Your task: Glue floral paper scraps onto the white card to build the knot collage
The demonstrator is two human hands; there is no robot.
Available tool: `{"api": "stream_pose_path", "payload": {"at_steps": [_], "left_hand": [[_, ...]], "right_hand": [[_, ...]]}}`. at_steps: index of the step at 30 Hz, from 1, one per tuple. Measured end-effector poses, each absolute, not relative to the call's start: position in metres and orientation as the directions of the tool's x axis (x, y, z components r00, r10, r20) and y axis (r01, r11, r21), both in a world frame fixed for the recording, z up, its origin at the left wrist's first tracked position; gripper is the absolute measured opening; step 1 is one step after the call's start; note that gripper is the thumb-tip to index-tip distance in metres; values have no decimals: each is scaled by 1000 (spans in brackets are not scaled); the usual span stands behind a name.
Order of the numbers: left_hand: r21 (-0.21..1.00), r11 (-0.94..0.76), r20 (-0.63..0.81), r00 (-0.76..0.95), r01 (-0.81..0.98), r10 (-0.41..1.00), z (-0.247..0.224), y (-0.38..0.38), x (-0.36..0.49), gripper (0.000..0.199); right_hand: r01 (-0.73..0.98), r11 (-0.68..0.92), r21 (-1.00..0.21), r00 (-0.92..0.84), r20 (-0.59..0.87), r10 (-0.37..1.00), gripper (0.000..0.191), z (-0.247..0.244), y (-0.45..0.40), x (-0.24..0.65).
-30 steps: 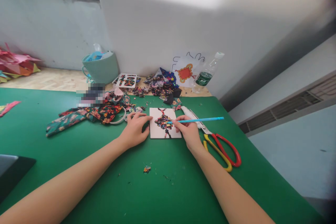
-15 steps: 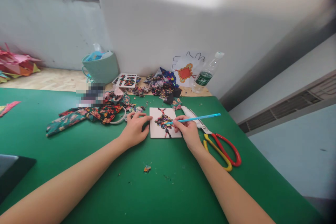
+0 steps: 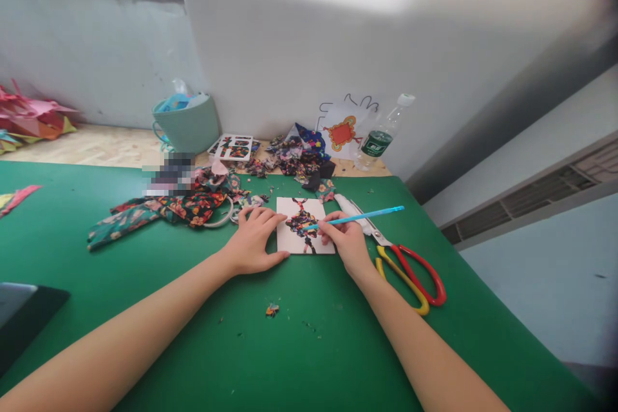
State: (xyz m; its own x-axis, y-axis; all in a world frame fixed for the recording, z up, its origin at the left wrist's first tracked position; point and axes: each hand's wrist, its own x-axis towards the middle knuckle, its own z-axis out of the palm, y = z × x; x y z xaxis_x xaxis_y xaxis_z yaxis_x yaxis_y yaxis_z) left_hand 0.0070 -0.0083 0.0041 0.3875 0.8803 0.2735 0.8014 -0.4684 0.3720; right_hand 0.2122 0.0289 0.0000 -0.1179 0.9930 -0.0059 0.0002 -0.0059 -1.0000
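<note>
A white square board (image 3: 284, 243) lies on the green tabletop, with a dark, many-coloured fabric-scrap pattern (image 3: 302, 222) across its middle. My left hand (image 3: 255, 241) has its fingers spread, the fingertips and thumb touching the board's left edge. In my right hand (image 3: 346, 239) is a slim light-blue stick, like a pencil or brush handle (image 3: 376, 213), gripped near its lower end. Its tip meets the middle of the pattern; the exact kind of tip is too small to make out. Scissors (image 3: 405, 270) with red and yellow handles lie just right of this hand.
Floral cloth (image 3: 188, 209) lies at the left, beside small scraps. Along the back stand a green cup (image 3: 188, 125), patterned cards (image 3: 234, 147), a cloth heap (image 3: 299, 151), a drawing (image 3: 342, 132) and a plastic bottle (image 3: 379, 141). A dark-edged object (image 3: 33, 318) sits front left.
My left hand has opened wider, its thumb moving down and right to the board's lower left corner. The right hand and the blue stick stay nearly in place. The view shifts slightly.
</note>
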Motion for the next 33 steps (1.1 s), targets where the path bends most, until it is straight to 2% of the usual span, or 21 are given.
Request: {"api": "stream_pose_path", "payload": {"at_steps": [7, 12, 17, 33], "left_hand": [[367, -472, 273, 392, 802, 878, 4, -8, 7, 63], [358, -474, 276, 393, 805, 877, 4, -8, 7, 63], [354, -481, 276, 401, 802, 873, 4, -8, 7, 63], [336, -467, 277, 388, 818, 879, 1, -8, 5, 66]], "right_hand": [[-90, 0, -996, -2, 0, 1000, 21, -1, 34, 217], [-201, -65, -977, 84, -84, 993, 20, 1, 39, 223], [-257, -120, -959, 82, -145, 986, 20, 1, 40, 223], [-282, -119, -952, 71, -144, 987, 20, 0, 40, 223]]}}
